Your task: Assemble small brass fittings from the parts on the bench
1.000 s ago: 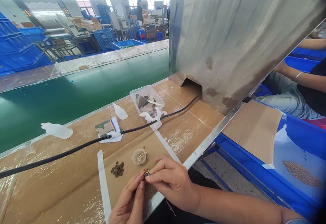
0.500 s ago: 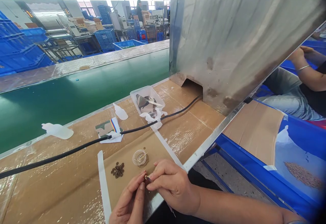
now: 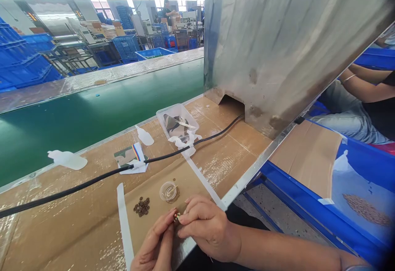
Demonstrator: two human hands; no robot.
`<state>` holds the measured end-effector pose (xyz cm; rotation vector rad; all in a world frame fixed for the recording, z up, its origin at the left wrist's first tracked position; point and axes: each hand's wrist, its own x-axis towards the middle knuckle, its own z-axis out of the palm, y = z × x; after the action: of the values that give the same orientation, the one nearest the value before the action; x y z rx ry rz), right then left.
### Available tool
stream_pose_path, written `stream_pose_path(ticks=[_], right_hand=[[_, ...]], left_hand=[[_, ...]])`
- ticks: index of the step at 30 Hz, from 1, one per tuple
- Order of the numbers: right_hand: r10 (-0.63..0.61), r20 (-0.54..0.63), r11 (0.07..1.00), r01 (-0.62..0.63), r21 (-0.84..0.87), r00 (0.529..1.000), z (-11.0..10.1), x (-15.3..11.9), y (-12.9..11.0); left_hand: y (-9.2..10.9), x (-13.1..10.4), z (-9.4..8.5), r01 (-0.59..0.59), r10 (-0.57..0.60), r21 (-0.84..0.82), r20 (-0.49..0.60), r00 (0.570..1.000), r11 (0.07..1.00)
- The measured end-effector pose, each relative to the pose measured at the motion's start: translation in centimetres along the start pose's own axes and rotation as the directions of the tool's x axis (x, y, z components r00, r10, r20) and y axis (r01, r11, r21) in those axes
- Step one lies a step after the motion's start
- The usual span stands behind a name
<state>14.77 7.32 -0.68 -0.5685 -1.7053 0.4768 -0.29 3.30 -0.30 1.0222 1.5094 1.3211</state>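
My left hand (image 3: pixel 156 238) and my right hand (image 3: pixel 211 226) meet at the front edge of the bench, both closed in a pinch. Between their fingertips is a tiny dark and pale-yellow piece (image 3: pixel 176 217), too small to name. Just beyond the fingers stands a small clear round cup (image 3: pixel 163 193) with thin pale loops in it. To its left lies a pile of small brown discs (image 3: pixel 142 207), and one loose disc (image 3: pixel 174 179) sits behind the cup. These rest on a brown paper sheet (image 3: pixel 151 184) taped down with white strips.
A black cable (image 3: pixel 101 176) crosses the bench into a notch in the tall metal panel (image 3: pixel 262 49). Behind are a clear plastic box (image 3: pixel 197 123) with camouflage scraps and a green belt (image 3: pixel 129 92). At right, a person sits by a blue bin (image 3: pixel 311 180) holding brown pieces.
My hands stay together, and the tiny piece between the fingertips shows more of its pale side. The seated person's arms at right have shifted lower and leftward. A blue speck on the belt moved right.
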Motion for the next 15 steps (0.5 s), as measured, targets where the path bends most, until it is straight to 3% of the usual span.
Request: stream_pose_path(ticks=[15], right_hand=[[0.002,-0.027,1.000,-0.001,0.002,1.000,0.10,-0.68,0.17]], left_hand=[[-0.08,0.20,-0.41,0.082,-0.080,-0.072,0.036,0.996,0.994]])
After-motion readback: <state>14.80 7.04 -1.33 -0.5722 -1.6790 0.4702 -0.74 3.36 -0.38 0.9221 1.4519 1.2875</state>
